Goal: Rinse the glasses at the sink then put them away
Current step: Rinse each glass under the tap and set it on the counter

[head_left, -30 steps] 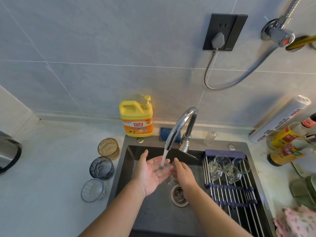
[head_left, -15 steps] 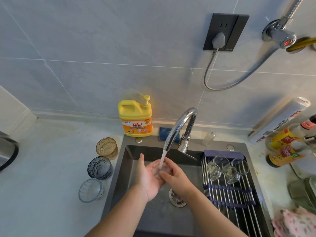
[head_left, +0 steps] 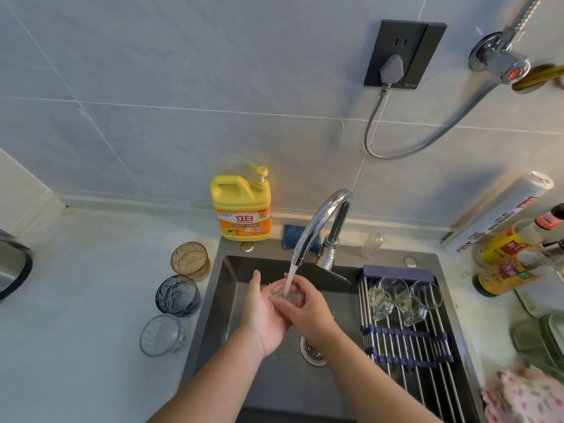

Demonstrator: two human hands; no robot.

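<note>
A small clear glass (head_left: 283, 293) sits under the running stream from the chrome faucet (head_left: 320, 221), above the dark sink (head_left: 232, 270). My left hand (head_left: 261, 319) cradles it from below on an upturned palm, thumb pointing up. My right hand (head_left: 309, 309) curls its fingers round the glass from the right. Three glasses stand on the counter left of the sink: an amber one (head_left: 190, 261), a dark blue-grey one (head_left: 178, 296) and a clear one (head_left: 161, 335). Two clear glasses (head_left: 387, 297) (head_left: 422, 300) lie on the roll-up drying rack (head_left: 406, 346).
A yellow dish soap bottle (head_left: 241, 209) and a blue sponge (head_left: 293, 236) sit behind the sink. Sauce bottles (head_left: 506, 261) and a foil roll (head_left: 500, 212) crowd the right counter, with a pink cloth (head_left: 528, 395) at the lower right. The drain (head_left: 311, 351) lies below my hands.
My right hand has moved up from beside my left palm and closed its fingers round the glass under the stream. My left hand stays beneath it.
</note>
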